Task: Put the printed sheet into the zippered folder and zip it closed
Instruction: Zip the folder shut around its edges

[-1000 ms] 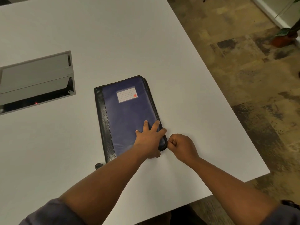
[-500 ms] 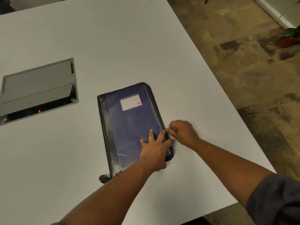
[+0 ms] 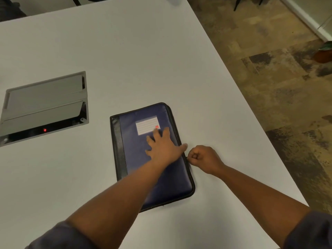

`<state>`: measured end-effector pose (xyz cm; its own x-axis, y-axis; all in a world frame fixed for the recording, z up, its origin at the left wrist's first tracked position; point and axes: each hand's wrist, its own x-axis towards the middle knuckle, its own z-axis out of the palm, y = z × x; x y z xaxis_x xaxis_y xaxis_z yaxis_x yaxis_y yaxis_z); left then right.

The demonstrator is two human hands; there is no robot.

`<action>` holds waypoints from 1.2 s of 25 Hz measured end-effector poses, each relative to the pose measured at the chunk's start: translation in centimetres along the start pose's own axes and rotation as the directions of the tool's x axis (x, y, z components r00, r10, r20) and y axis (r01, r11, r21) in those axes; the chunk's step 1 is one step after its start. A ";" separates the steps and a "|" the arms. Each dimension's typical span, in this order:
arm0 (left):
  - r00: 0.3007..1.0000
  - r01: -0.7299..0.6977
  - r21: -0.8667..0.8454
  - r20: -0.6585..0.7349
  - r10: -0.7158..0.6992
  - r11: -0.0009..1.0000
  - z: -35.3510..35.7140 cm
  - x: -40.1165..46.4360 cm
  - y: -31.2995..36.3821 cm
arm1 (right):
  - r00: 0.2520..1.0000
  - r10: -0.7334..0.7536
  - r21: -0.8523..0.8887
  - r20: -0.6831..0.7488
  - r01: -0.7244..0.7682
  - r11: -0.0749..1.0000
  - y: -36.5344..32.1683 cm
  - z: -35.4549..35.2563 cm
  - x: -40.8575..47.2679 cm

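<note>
The dark blue zippered folder lies shut and flat on the white table, black spine to the left, a white label on its cover. My left hand presses flat on the cover with fingers spread, just below the label. My right hand is curled at the folder's right edge, about halfway along it, pinching the zipper pull. The printed sheet is not visible.
A grey cable box with a red light is set into the white table at the left. The table's right edge runs diagonally; patterned floor lies beyond it. A plant pot sits at the far right.
My right hand has drawn the zipper pull from the folder's near right corner up along the right edge. My left hand has slid from the near corner up the cover toward the label.
</note>
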<state>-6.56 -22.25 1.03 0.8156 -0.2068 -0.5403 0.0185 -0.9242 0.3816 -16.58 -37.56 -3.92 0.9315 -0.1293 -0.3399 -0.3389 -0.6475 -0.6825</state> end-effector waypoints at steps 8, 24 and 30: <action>0.964 0.259 -0.028 0.064 -0.257 0.965 0.0 3.3 2.0 | 0.992 0.052 0.003 -0.115 -0.052 0.999 -0.2 1.3 -0.2; 0.971 0.240 -0.117 0.038 -0.237 0.964 0.4 4.1 1.2 | 0.960 -0.100 -0.002 -0.264 0.103 0.995 -1.9 -1.0 8.3; 0.965 0.261 -0.107 0.037 -0.258 0.960 0.8 4.5 1.3 | 0.967 -0.076 -0.028 -0.244 0.071 0.997 -3.3 -1.8 12.2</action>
<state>-3.36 -24.59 -1.48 0.7615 0.0270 -0.6476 0.2918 -0.9064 0.3053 -3.87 -38.34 -4.66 0.9584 -0.2595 -0.1188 -0.2681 -0.6761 -0.6863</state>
